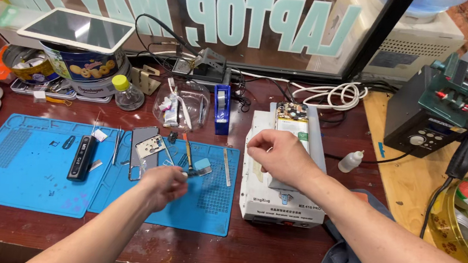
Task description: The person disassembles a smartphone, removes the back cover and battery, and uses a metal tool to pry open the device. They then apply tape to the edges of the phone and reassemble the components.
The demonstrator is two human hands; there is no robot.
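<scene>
My left hand [164, 186] hovers over the right blue work mat [212, 204], shut on a small metal tool [200, 170] with a pale flat tip that points right. My right hand [275, 154] is above the white heating machine [281, 202], thumb and forefinger pinched together with nothing visible between them. Just beyond it, an opened phone [292, 121] with its board and battery showing lies on the machine's plate. A grey phone frame part [149, 146] rests on the mat beside my left hand.
On the mats lie a black tool [81, 158], tweezers [116, 146], an orange-handled brush [187, 147] and a metal strip [226, 166]. Behind stand a blue tape dispenser [222, 108], a clear bowl [184, 105], a cookie tin [83, 65] under a tablet. A soldering station [427, 118], dropper bottle [351, 160] and grey cloth [344, 262] sit right.
</scene>
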